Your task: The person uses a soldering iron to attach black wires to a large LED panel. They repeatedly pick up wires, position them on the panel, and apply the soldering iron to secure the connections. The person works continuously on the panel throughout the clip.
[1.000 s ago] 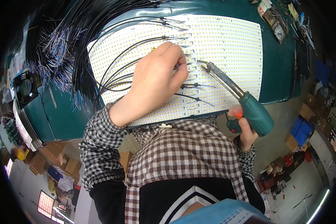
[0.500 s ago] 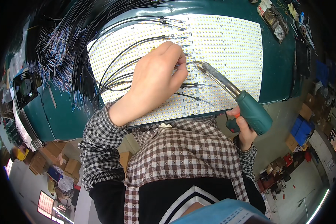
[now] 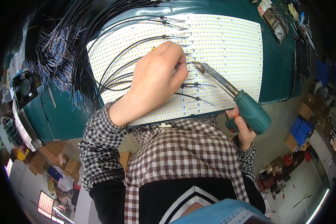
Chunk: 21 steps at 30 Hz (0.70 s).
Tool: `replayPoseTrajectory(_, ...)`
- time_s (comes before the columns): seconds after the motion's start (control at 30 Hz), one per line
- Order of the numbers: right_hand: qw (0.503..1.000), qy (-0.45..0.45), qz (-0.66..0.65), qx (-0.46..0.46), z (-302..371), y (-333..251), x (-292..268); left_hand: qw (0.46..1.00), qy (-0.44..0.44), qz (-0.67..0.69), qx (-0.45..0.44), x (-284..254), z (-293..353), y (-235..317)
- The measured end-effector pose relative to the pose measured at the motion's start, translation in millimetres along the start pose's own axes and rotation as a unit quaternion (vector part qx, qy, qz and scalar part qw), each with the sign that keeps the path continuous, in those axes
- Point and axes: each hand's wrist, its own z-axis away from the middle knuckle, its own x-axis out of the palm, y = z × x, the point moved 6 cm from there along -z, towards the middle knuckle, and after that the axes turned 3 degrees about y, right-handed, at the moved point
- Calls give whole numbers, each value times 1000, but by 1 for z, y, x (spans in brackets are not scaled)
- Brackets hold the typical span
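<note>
Smooth plastic, roughened metal and plain matt cloth, from where I stand.
The green pistol-shaped soldering tool (image 3: 252,114) has a smooth, plastic-looking handle with a faint sheen; its grey metal barrel (image 3: 216,75) looks rough and matt in front, with shinier rods behind. The black round cables (image 3: 84,63) wear smooth, softly glossy sheaths. The dark green tabletop (image 3: 74,123) catches glossy highlights. The brown-and-white checked apron (image 3: 179,153) is matt woven cloth, and the black-and-white checked sleeve (image 3: 102,149) is puckered fabric.
</note>
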Motion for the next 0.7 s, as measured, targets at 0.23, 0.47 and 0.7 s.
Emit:
replayPoseTrajectory(0.23,998,-20,3,-67,-2,1,-3,1000,-2,-15,0,-1,0,-1)
replayPoseTrajectory(0.47,998,-8,4,-68,-1,2,-3,1000,-4,-3,8,0,0,0)
replayPoseTrajectory(0.7,996,30,-14,-85,-2,-1,-8,982,3,-122,141,-3,16,33)
